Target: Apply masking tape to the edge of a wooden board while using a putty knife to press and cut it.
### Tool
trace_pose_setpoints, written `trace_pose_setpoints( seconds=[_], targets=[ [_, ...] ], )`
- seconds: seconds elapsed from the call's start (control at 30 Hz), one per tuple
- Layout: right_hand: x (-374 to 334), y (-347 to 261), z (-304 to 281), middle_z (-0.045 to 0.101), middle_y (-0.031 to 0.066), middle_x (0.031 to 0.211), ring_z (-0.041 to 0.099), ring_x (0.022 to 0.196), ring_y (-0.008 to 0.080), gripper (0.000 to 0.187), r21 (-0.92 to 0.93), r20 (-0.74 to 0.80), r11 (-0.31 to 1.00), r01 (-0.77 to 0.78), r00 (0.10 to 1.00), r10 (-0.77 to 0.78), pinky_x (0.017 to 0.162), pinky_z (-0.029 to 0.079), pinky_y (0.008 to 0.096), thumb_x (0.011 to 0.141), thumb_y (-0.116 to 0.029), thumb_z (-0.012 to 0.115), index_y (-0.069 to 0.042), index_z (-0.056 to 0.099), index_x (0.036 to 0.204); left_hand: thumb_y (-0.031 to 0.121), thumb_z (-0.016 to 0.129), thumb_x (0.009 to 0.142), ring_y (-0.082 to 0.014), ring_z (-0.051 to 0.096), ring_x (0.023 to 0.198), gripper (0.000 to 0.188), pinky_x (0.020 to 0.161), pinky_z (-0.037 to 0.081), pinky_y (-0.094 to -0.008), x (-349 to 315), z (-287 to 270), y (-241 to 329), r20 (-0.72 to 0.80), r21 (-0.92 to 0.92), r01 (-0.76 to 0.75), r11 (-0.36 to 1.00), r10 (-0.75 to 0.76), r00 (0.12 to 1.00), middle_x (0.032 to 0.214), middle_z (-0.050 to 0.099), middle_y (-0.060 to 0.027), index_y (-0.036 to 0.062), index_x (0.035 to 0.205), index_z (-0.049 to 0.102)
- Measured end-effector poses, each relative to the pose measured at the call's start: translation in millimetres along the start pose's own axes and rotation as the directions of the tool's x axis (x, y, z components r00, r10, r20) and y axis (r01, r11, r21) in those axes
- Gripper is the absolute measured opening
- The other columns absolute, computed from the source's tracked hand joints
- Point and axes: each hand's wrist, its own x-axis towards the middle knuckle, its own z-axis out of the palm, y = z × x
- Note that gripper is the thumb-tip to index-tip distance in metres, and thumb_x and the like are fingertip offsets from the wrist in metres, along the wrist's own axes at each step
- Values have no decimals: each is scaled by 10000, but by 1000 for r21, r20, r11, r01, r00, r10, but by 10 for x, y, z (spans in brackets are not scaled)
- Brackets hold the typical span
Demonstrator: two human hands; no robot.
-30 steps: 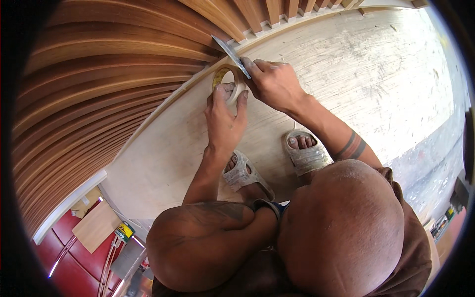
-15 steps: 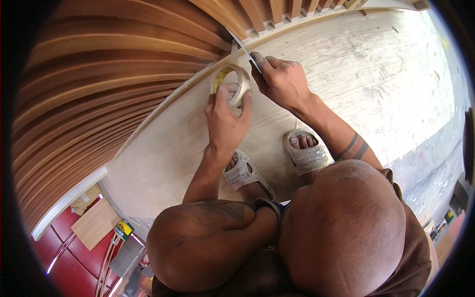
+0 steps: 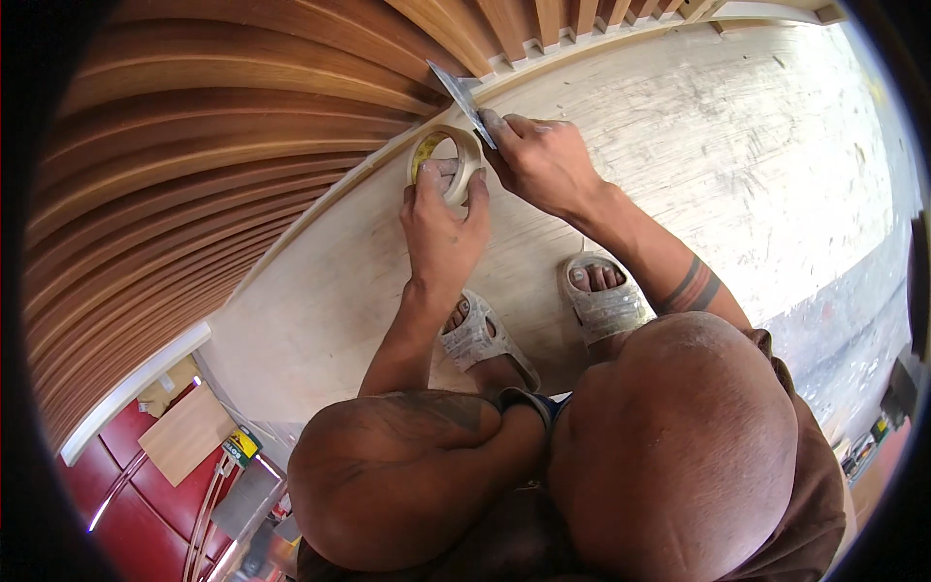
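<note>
Roomy pale surface beside slatted edge, left hand closed on tape, right hand on blade

Cream tape roll, yellow inside, ring tilted; flat grey metal scraper, slanting, just beside the roll

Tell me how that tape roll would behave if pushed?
Stood on edge, the tape roll would probably roll, since its rim is round. It may be light for its size, being a hollow ring. It seems fairly stiff, as it shows no obvious bend in the left hand.
</note>
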Motion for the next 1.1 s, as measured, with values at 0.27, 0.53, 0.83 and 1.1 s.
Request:
trace_pose_setpoints(
  seconds=[0.27,0.53,0.83,1.1],
  targets=[
    [-17,20,-22,678,102,753,681,593,339,373,-68,-62,994,-86,995,82,513,545,441,917,-182,760,-39,689,1254,129,817,920,-346,779,929,250,824,587,-428,-6,7,47,3,-34,-42,999,42,999,984,773,-216,-14,1058,665],
    [-39,-115,171,674,107,747,692,591,331,494,-119,-66,986,-118,992,111,507,553,438,877,-241,796,-9,652,1289,112,816,904,-368,764,970,265,867,580,-447,21,-30,-12,-18,-27,-35,999,34,999,1024,763,-235,-21,1070,658],
    [-19,-57,21,687,118,769,678,590,346,482,-37,36,999,-29,999,30,509,536,460,892,-206,775,-25,674,1327,164,824,929,-387,758,1018,301,904,574,-452,20,-54,-48,14,-3,-60,998,61,998,1051,762,-245,-25,1100,663],
    [-29,-33,-43,680,102,759,672,586,325,363,-37,-49,999,-27,998,25,507,529,438,924,-162,762,-46,721,1265,178,812,939,-401,751,1031,291,917,571,-467,50,-56,-32,21,-33,-50,998,50,999,1054,762,-244,-20,1101,673]
  ],
)
